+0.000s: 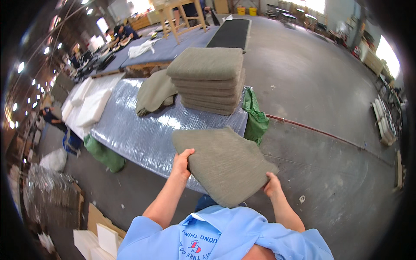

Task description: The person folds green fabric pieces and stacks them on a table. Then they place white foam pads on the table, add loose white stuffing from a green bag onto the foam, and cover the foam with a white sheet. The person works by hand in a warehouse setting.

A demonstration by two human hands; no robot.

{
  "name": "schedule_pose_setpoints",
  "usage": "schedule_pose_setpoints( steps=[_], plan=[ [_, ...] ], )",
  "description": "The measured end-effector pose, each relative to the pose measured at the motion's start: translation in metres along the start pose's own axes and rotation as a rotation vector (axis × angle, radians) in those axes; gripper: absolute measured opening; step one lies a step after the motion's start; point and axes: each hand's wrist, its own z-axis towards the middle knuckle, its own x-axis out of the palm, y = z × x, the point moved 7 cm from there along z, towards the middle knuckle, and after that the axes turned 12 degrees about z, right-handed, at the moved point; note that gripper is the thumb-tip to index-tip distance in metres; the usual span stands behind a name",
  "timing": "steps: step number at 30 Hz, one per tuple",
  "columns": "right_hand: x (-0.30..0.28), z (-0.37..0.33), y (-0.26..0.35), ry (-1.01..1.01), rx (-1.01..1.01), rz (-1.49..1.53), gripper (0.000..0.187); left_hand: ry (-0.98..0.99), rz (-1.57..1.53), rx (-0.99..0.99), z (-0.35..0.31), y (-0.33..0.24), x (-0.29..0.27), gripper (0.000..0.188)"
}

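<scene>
Between my two hands I hold up a grey-green fabric cushion (pixel 225 164), tilted in front of my body, over the near edge of a plastic-wrapped table (pixel 134 125). My left hand (pixel 183 162) grips its left side, thumb on top. At its right corner, my right hand (pixel 272 183) is closed on the fabric. Beyond it, a stack of matching cushions (pixel 208 65) stands on the table. Left of the stack lies a loose, crumpled grey-green cover (pixel 156 93).
White foam pads (pixel 94 107) lie at the table's left end. Green cloth (pixel 255 115) hangs off its right side. A red-brown pipe or cord (pixel 320 132) crosses the floor. White foam blocks (pixel 97 240) and a wrapped stack (pixel 50 195) stand at lower left. People work at the far left.
</scene>
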Motion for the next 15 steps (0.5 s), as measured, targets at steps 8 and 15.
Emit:
schedule_pose_setpoints(
  steps=[8,15],
  plan=[
    [-0.012,-0.021,-0.069,0.032,0.172,-0.228,0.077,0.362,0.957,0.535,-0.089,-0.197,0.130,0.084],
    [0.046,0.006,-0.070,0.145,0.111,-0.113,0.101,0.714,1.767,0.704,-0.143,-0.221,0.203,0.087]
  ],
)
